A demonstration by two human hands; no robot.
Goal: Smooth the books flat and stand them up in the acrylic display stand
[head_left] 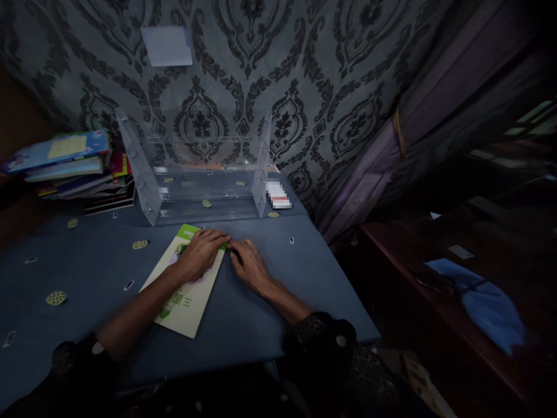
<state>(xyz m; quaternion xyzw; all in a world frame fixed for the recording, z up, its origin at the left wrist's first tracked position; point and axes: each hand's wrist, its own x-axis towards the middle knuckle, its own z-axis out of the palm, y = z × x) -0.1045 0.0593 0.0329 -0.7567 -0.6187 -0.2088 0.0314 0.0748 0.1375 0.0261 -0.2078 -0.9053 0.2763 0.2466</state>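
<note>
A thin green and cream booklet (185, 302) lies flat on the blue tablecloth (100, 273). My left hand (201, 253) rests palm down on its upper half, fingers together and lying flat toward the far right corner. My right hand (249, 264) lies on the cloth just right of the booklet, fingers bent, fingertips touching the booklet's top right corner next to my left fingertips. Neither hand has lifted the booklet.
A clear acrylic rack (198, 168) stands behind the booklet against the patterned wall. A stack of books (73, 165) lies at the far left. A small white and red box (278, 196) sits right of the rack. A dark bench with a blue cloth (487, 302) is at right.
</note>
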